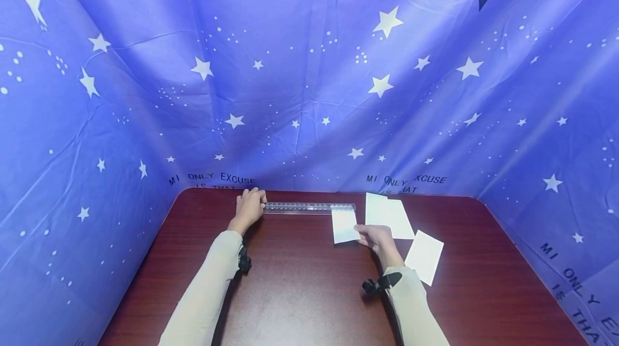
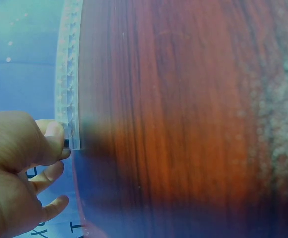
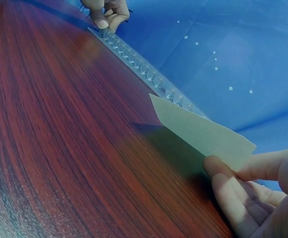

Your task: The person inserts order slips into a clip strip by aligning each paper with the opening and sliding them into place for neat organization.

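A long clear plastic strip with a row of round, ring-like shapes [image 1: 300,207] lies along the far side of the table. My left hand [image 1: 250,206] pinches its left end between thumb and fingers, which the left wrist view shows close up [image 2: 25,168]. In my right hand [image 1: 379,239] is a small white card [image 1: 344,226], pinched at its lower right corner. The card's far edge overlaps the right end of the strip in the head view. In the right wrist view, the card [image 3: 203,131] tilts above the tabletop; whether it touches the strip I cannot tell.
Two overlapping white cards [image 1: 394,220] lie right of my right hand, and another white card [image 1: 425,257] lies nearer, beside the wrist. The dark red wooden table [image 1: 290,292] ends at a blue star-patterned curtain [image 1: 300,93] behind and on both sides.
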`<control>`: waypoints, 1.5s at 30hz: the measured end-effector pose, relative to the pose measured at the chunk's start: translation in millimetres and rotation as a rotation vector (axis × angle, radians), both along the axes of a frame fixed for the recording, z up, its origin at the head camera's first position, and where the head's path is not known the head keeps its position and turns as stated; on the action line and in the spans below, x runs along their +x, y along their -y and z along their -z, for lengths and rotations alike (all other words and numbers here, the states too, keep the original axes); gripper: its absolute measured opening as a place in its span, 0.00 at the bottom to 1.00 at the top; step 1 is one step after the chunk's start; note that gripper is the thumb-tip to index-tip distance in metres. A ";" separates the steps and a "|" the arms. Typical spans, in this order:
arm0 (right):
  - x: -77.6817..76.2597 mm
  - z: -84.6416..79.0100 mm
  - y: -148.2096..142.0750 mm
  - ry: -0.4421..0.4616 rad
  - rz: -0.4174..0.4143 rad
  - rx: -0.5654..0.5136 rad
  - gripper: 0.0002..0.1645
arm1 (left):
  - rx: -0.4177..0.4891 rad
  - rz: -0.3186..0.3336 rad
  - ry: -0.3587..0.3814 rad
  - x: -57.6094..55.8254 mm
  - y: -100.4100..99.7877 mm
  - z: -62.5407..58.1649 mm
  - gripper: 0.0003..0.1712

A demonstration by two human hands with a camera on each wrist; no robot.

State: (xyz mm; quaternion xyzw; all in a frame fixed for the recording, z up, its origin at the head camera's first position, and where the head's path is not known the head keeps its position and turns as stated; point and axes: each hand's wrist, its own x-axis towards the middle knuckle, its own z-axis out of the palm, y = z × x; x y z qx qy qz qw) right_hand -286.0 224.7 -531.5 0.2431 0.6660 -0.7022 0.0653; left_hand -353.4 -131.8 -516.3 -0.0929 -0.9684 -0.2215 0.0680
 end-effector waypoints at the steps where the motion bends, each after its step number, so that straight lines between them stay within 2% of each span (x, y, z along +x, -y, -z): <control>1: 0.2 0.0 0.1 -0.001 0.002 -0.002 0.25 | 0.000 0.000 0.000 0.0 -0.1 0.1 0.10; 7: -0.5 0.4 0.4 -0.007 0.019 -0.010 0.21 | 0.003 -0.001 0.007 0.2 -0.2 0.6 0.10; 13: -1.9 -0.2 -0.9 0.023 0.003 0.032 0.16 | 0.009 0.006 0.001 0.5 1.0 0.0 0.10; 21: -4.0 -6.1 -2.1 0.070 -0.034 0.105 0.17 | 0.011 0.001 0.007 -0.5 1.4 -1.0 0.08; 25: -3.4 -8.6 -1.4 0.071 -0.047 0.146 0.16 | 0.014 0.001 0.001 -0.6 1.9 -0.9 0.08; 29: -0.8 -11.1 -1.3 0.062 -0.060 0.177 0.18 | 0.015 0.003 0.002 -0.4 1.8 -0.4 0.08; 38: 3.7 -7.0 -5.1 0.048 -0.050 0.129 0.19 | 0.013 0.002 0.012 1.3 1.7 -0.6 0.08; 45: 5.0 -5.7 -4.2 0.021 -0.007 0.085 0.10 | 0.018 -0.004 0.012 0.1 1.1 -1.1 0.09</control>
